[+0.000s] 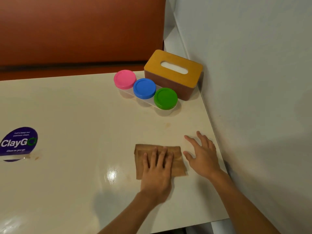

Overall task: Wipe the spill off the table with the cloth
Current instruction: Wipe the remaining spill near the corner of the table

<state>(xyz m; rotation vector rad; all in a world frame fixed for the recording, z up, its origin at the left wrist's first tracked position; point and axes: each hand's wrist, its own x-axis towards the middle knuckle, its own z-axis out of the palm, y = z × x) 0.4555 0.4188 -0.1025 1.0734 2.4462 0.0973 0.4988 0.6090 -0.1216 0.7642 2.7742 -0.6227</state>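
Observation:
A folded brown cloth (pixel 178 159) lies flat on the cream table (pixel 76 115), right of centre. My left hand (pixel 157 173) rests palm down on the cloth, fingers stretched flat and close together. My right hand (pixel 202 154) lies flat on the bare table just right of the cloth, fingers spread, holding nothing. A faint brownish mark (pixel 167 124) shows on the table beyond the cloth. A small wet sheen (pixel 111 174) glints left of the cloth.
Three clear jars with pink (pixel 125 79), blue (pixel 144 88) and green (pixel 165 98) lids stand in a row at the back. A brown tissue box with yellow lid (pixel 173 74) sits in the corner by the grey wall (pixel 253 81). A purple sticker (pixel 19 141) is at left.

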